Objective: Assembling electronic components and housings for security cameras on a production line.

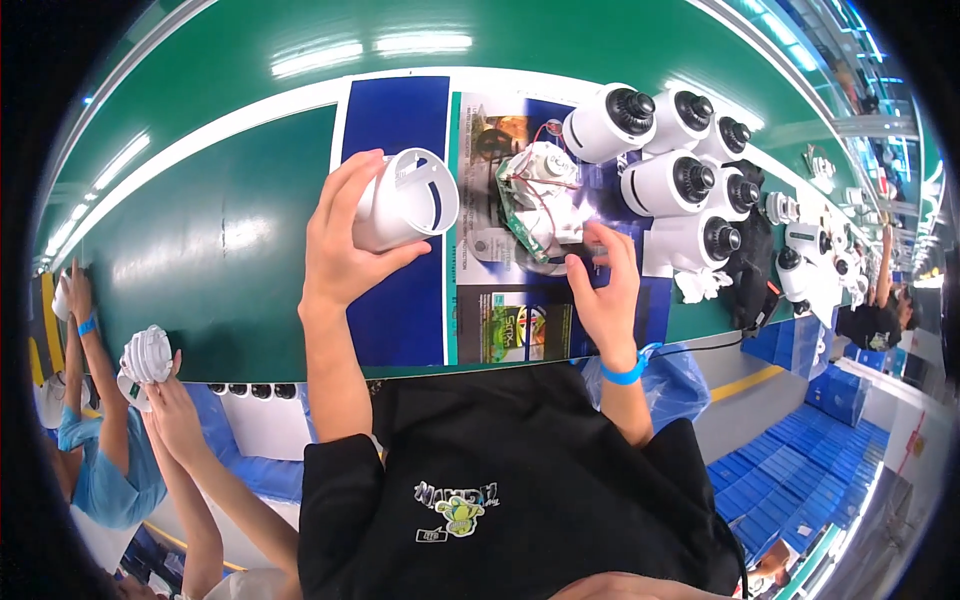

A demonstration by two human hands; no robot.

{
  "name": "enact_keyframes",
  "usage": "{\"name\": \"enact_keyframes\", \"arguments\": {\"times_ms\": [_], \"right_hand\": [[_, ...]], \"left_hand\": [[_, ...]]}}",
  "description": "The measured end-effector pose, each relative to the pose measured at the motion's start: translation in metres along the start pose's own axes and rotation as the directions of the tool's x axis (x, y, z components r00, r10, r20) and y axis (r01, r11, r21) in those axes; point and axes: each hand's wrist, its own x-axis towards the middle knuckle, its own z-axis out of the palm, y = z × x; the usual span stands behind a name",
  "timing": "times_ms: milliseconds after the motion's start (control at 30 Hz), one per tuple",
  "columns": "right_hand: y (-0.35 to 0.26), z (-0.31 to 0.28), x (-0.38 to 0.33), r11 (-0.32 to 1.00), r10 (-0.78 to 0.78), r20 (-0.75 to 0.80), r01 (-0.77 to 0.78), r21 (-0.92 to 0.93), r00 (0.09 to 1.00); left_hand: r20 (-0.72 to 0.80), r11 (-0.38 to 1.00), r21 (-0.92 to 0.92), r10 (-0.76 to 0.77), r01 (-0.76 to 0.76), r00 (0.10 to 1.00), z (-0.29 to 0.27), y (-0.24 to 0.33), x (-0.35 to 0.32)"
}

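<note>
My left hand [335, 240] is wrapped round a hollow white cylindrical housing [385, 222], gripping its left side. The housing's open end faces up and shows a dark slot in the inner wall. To its right lies a white assembly [548, 190] with a green circuit board along its edge and thin red and dark wires. My right hand [608, 290] is at the lower right of that assembly, thumb and fingers apart. Its fingertips are close to the white part; whether they touch it I cannot tell.
Several white housings with black ribbed knobs [690, 180] stand at the right. Printed sheets and a blue mat [400, 310] cover the green bench [230, 230]. A black cloth or bag [748, 270] and a cable lie beyond the housings. At left, a co-worker's hands hold a white ribbed part [147, 355].
</note>
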Motion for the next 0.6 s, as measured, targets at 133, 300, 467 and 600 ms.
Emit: {"name": "enact_keyframes", "arguments": {"times_ms": [133, 300, 467, 600], "right_hand": [[-0.019, 0.013, 0.002, 0.985, -0.157, -0.059, 0.161, 0.067, 0.986], [-0.031, 0.058, 0.015, 0.986, 0.028, 0.160, -0.001, -0.169, 0.987], [-0.031, 0.080, 0.022, 0.925, 0.136, 0.021, -0.119, -0.360, 0.991], [-0.020, 0.096, 0.036, 0.937, 0.129, -0.123, -0.161, -0.309, 0.984]], "left_hand": [[0.015, 1.000, 0.010, 0.009, -0.010, 1.000, -0.001, 0.002, 0.003], [-0.012, 1.000, 0.002, 0.023, -0.023, 1.000, -0.001, -0.003, -0.001], [-0.006, 1.000, -0.017, 0.018, -0.019, 1.000, 0.002, 0.001, 0.000], [0.017, 0.999, -0.004, 0.034, -0.033, 0.999, 0.003, -0.002, 0.001]]}}
